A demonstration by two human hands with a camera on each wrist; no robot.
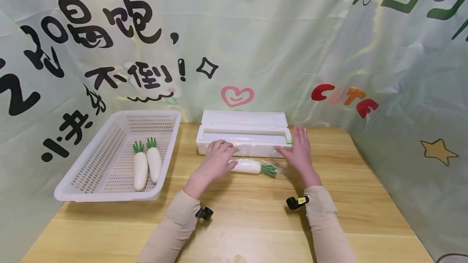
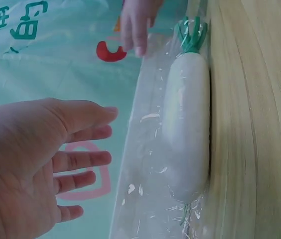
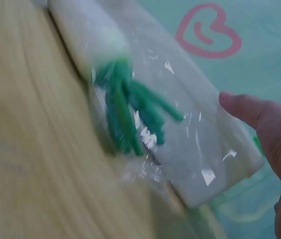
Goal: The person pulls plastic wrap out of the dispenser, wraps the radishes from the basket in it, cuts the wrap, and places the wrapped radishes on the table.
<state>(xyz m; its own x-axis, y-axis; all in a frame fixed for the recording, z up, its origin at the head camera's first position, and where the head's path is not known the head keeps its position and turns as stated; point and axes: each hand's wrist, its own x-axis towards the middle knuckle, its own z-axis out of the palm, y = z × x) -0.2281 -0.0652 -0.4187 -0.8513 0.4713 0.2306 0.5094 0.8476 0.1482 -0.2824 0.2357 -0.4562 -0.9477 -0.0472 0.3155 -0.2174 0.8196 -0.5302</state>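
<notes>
A white radish (image 1: 247, 166) with green stalks lies in front of a white cling film box (image 1: 252, 150), whose lid (image 1: 245, 118) stands raised at the back. Clear film (image 2: 153, 149) covers the radish and runs up the front of the box. My left hand (image 1: 218, 158) hovers by the box's left front above the blunt end of the radish, fingers spread and holding nothing. At the box's right end is my right hand (image 1: 299, 152), fingers extended. Its thumb (image 3: 245, 107) is right at the box's front top edge, near a small green piece (image 1: 289, 142).
On the left stands a white perforated plastic basket (image 1: 170, 149) with two more radishes (image 1: 140, 170) in it. A printed cloth (image 1: 270, 60) hangs behind the wooden table (image 1: 252, 222). A dark cable (image 1: 453, 255) shows at the lower right corner.
</notes>
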